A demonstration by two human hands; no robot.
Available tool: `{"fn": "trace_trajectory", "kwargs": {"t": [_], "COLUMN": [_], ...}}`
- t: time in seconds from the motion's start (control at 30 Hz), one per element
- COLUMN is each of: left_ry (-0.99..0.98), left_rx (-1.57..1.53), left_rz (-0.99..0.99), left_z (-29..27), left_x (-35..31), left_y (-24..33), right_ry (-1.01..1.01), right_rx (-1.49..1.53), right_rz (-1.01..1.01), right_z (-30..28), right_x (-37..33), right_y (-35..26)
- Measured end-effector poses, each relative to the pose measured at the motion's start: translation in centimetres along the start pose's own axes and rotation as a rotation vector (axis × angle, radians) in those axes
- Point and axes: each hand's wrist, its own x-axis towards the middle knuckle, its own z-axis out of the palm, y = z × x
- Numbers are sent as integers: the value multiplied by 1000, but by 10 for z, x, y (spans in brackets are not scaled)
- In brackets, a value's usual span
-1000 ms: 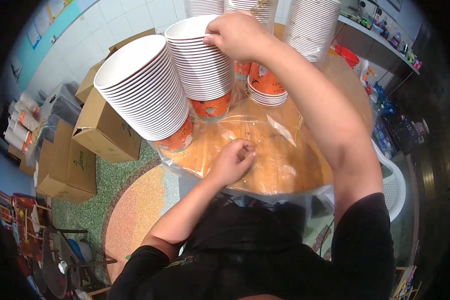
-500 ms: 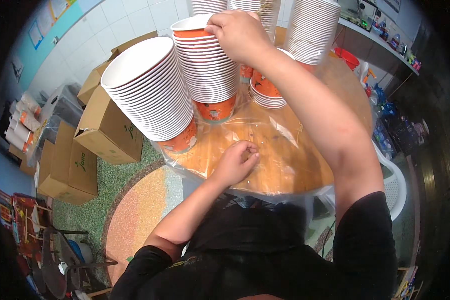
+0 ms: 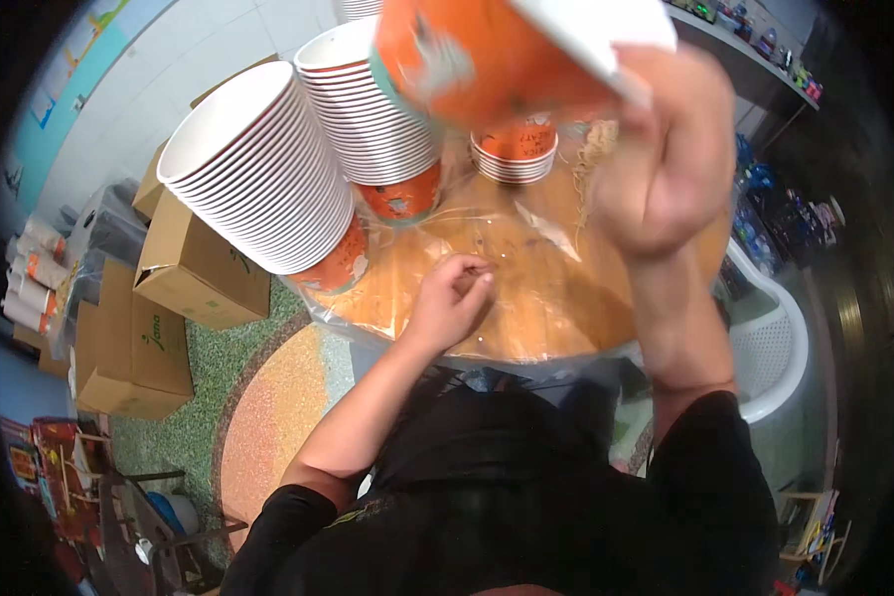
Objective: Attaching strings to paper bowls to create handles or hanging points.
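My right hand (image 3: 670, 149), smeared by motion, grips the rim of a large orange paper cup (image 3: 497, 60). That cup is tilted on its side, held high in front of me with its white inside turned right. Loosely curled, my left hand (image 3: 452, 303) rests at the near part of the table with nothing visible in it. Ahead of it stand two tall nested stacks of white-rimmed orange paper cups, a left stack (image 3: 268, 179) and a middle stack (image 3: 377, 119). A short upside-down stack (image 3: 515, 151) of such cups sits right of them, partly hidden by the raised cup.
Clear plastic covers the round wooden table (image 3: 526, 318). Tan noodle-like strands (image 3: 594, 159) lie at its right. Cardboard boxes (image 3: 209, 263) stand on the floor at left, and a white plastic chair (image 3: 765, 328) is at right. A shelf with small items (image 3: 765, 45) runs behind.
My right hand has lifted the top cup off the middle stack and swung it right and toward me, tipping it over. My left hand stays almost where it was.
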Motion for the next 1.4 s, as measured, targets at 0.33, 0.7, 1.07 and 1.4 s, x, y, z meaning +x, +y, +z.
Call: {"fn": "trace_trajectory", "kwargs": {"t": [0.33, 0.7, 1.07, 1.4], "left_ry": [299, -111, -53, -150], "left_rx": [468, 656, 655, 762], "left_rz": [825, 530, 424, 494], "left_z": [-26, -56, -63, -38], "left_x": [-23, -11, -9, -8], "left_y": [56, 93, 91, 93], "right_ry": [-580, -484, -1106, -1082], "right_rx": [138, 42, 110, 128], "right_rz": [382, 672, 623, 624], "right_z": [-61, -86, -66, -72], "right_x": [-152, -193, -262, -259], "right_y": [-88, -35, 52, 22]}}
